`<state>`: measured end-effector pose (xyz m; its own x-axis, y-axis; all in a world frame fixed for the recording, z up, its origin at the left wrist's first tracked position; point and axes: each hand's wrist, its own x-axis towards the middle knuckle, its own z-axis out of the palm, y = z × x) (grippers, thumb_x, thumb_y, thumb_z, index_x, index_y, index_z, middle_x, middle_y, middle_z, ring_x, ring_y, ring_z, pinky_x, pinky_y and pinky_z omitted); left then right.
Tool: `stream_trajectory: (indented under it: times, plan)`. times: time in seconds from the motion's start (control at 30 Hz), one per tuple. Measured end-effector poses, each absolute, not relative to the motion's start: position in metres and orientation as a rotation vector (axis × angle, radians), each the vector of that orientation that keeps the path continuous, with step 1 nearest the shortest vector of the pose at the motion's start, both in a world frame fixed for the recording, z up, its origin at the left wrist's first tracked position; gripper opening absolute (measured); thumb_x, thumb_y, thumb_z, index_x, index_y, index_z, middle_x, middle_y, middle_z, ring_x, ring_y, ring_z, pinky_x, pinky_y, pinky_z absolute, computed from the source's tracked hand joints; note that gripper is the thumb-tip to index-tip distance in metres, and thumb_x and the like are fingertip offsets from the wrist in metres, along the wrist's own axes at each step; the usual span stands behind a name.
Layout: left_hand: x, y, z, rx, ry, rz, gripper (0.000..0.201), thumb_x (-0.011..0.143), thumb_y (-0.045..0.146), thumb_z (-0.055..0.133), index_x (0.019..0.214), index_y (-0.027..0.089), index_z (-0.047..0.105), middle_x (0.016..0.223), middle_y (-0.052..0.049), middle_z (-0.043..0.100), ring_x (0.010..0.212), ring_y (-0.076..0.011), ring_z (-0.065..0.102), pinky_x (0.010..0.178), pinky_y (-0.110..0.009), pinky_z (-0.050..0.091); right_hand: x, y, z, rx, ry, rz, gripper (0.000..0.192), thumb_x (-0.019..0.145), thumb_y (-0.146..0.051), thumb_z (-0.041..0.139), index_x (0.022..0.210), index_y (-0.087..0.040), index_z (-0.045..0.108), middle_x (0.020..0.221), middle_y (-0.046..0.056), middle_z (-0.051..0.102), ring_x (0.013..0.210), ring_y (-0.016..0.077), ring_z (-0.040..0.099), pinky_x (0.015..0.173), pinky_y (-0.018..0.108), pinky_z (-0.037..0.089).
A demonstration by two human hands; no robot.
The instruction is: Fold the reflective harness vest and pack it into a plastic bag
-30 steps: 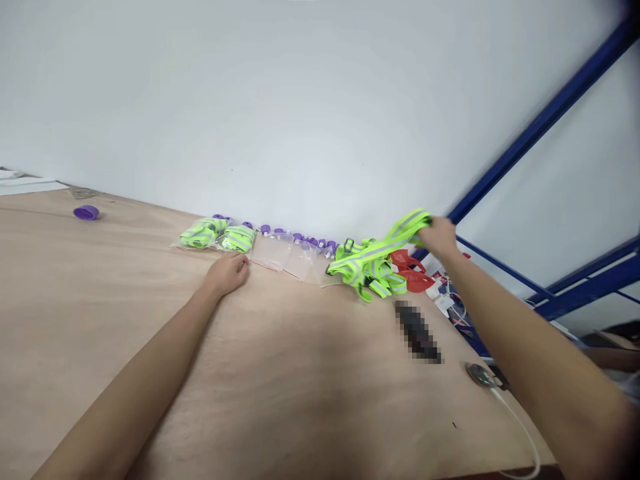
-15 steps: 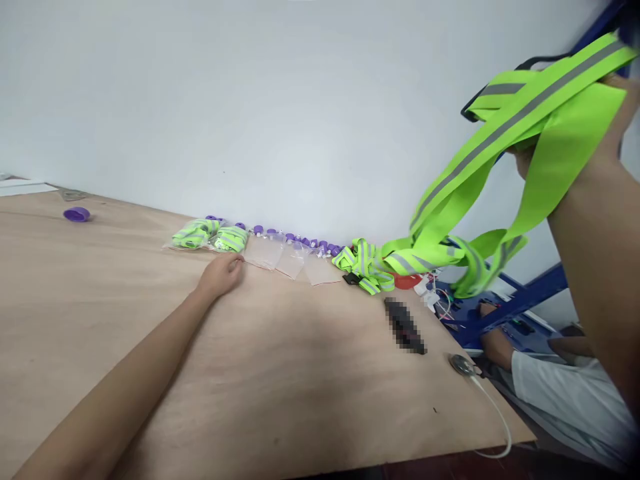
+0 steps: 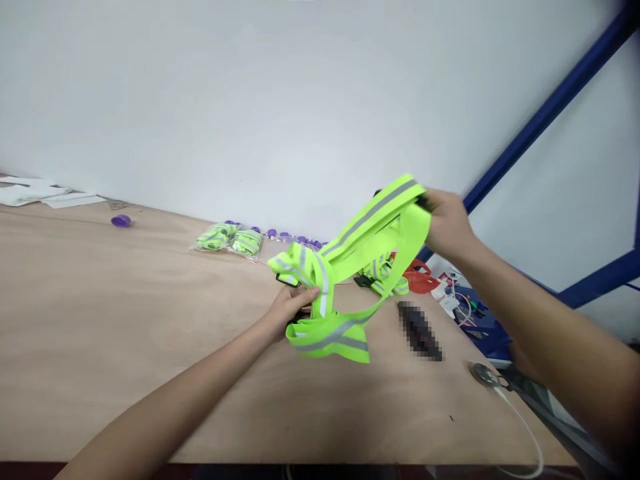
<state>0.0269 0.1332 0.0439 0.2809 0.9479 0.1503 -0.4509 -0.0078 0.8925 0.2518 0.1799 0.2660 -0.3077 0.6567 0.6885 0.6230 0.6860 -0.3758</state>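
Observation:
A neon-green reflective strap harness [image 3: 357, 247] with grey stripes and black buckles is stretched in the air between my two hands. My left hand [image 3: 293, 307] is closed around its bunched lower left part, thumb on top. At the upper right, my right hand [image 3: 445, 217] grips the other end of the straps; its fingertips are partly hidden. Loose loops hang below and between the hands. Behind it on the table lies another bundle of green straps [image 3: 383, 270], partly covered by the held one.
Two clear bags [image 3: 217, 237] of folded green straps lie near the wall, beside a row of small purple items [image 3: 303, 240]. A purple ring [image 3: 121, 221] and white papers [image 3: 45, 192] are at left. At right are a pixelated dark object [image 3: 420, 331], a round corded device [image 3: 484, 375] and an orange-red bag [image 3: 420, 280].
My right hand has brought the harness down and left from the upper right. My left hand has left the table near the bags and taken hold of the straps.

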Motion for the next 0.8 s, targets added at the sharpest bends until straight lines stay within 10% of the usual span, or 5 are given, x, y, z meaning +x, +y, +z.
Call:
stream_trajectory:
  times: [0.5,0.8]
  plan:
    - [-0.041,0.128,0.074,0.958,0.743,1.447,0.052,0.072,0.038,0.083,0.116,0.021,0.062,0.057,0.006,0.065,0.038,-0.0106,0.053,0.039,-0.020,0.042,0.314,0.152,0.098,-1.862,-2.439,-0.136,0.048,0.075,-0.017,0.057,0.121,-0.021,0.068,0.102,0.008,0.078,0.086,0.0261,0.071,0.066,0.027,0.045]
    - [-0.028,0.134,0.041,0.810,0.787,1.360,0.047,0.067,0.030,0.086,0.110,0.016,0.075,0.093,-0.008,0.078,0.077,-0.0205,0.072,0.070,-0.030,0.057,0.323,0.142,0.050,-1.596,-2.368,0.494,0.055,0.072,-0.028,0.073,0.127,-0.026,0.067,0.128,0.009,0.070,0.114,0.0329,0.066,0.093,0.039,0.052]
